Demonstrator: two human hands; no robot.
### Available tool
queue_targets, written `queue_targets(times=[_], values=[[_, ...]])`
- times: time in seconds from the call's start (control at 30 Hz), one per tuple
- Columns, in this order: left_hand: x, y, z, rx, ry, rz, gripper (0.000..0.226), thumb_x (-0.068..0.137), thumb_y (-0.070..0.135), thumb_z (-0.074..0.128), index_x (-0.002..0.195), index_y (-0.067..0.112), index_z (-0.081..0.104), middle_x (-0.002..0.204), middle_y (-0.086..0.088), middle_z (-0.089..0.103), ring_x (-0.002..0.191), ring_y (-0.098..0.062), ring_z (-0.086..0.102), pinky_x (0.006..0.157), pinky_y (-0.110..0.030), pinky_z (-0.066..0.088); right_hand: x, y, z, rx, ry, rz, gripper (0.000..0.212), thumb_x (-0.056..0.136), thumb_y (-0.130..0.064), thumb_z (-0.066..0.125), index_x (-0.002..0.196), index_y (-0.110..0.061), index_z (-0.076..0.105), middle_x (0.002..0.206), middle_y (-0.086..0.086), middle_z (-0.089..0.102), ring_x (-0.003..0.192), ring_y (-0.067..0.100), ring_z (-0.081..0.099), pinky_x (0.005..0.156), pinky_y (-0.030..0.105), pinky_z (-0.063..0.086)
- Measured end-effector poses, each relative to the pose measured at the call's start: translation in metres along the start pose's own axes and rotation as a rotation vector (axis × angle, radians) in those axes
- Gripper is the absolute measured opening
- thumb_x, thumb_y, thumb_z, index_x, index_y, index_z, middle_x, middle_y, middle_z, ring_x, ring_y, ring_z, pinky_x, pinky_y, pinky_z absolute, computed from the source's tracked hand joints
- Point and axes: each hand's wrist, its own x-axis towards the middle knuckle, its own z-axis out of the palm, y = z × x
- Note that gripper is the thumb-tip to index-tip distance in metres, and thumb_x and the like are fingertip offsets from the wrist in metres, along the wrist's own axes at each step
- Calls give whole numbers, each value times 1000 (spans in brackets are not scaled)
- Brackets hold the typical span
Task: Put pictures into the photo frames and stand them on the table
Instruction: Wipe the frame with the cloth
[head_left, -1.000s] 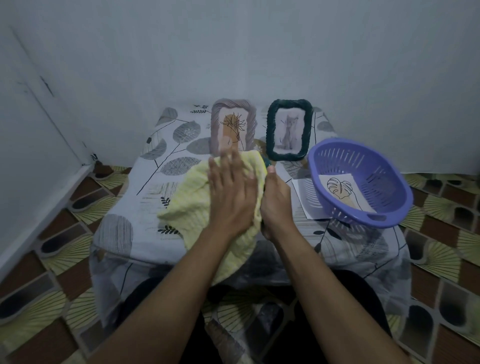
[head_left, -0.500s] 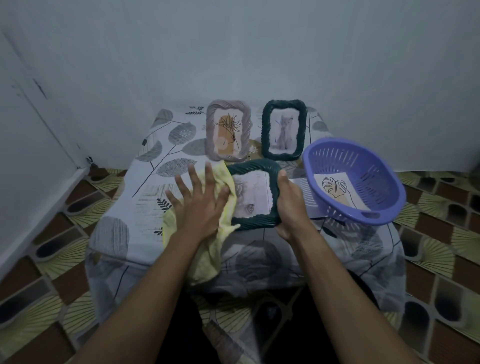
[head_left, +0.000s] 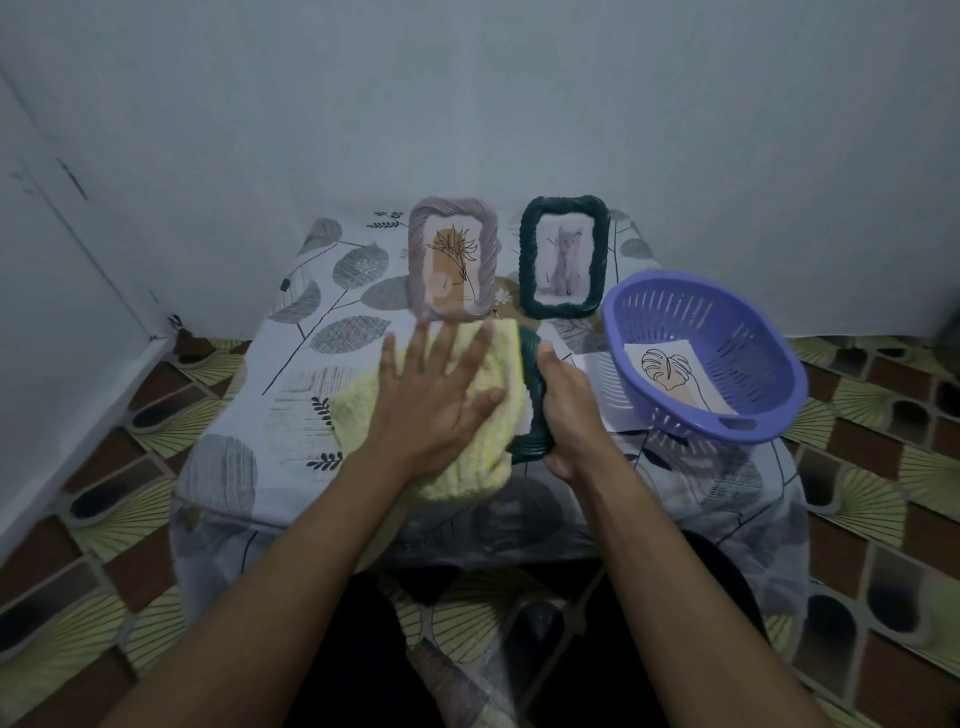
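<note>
The left hand (head_left: 434, 402) is lying flat on a yellow cloth (head_left: 358, 415), its fingers (head_left: 423, 343) spread wide and straight, pressing the cloth down over a dark green photo frame (head_left: 530, 374). That frame is lying near the middle of the table (head_left: 311, 374), almost wholly covered; only its edge at three o'clock is showing. The right hand (head_left: 569, 421) is gripping that exposed edge, fingers curled round it with the thumb on top.

At twelve o'clock from the hands, two filled frames are standing upright against the wall. The mauve frame (head_left: 452, 260) is holding a plant drawing, and at three o'clock of it, just beside, a second green frame (head_left: 563, 257) is holding a picture of a cat.

At two o'clock from the right hand, a purple basket (head_left: 743, 332) is sitting tilted at the table's edge, carrying a leaf picture (head_left: 667, 371) inside. A white sheet (head_left: 584, 364) is lying under the basket, between it and the right hand. A leaf-patterned covering is draping over the table.
</note>
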Motion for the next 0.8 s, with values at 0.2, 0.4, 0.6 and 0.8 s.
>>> queue_targets(times=[0.2,0.4,0.6,0.8], values=[[-6,-21,7,-225,-49,-424,69,91,69,-6,147,37,-31,160,5,-31,147,-30,-28,114,-65,-15,6,-8,3,24,67,-68,47,107,-42,38,116,-8,68,112,20,72,106,38,68,94,58,53],[7,29,-3,-200,-15,-243,71,89,64,-11,148,30,-31,156,-6,-38,142,-31,-37,111,-65,-20,0,3,21,54,79,-64,46,107,-41,39,95,-10,70,102,26,71,86,29,67,85,49,55],[14,20,-9,-100,41,-108,67,90,72,3,148,49,-24,156,7,-39,145,-23,-34,111,-65,-18,-1,-6,8,26,-57,-33,46,107,-41,37,112,-9,70,107,16,75,101,30,72,91,50,57],[8,-6,-4,-96,174,-252,64,96,68,5,143,39,37,134,4,58,129,-24,44,110,-58,13,8,-24,-16,-55,-162,31,44,106,-41,38,113,-11,70,108,13,75,100,31,71,89,46,57]])
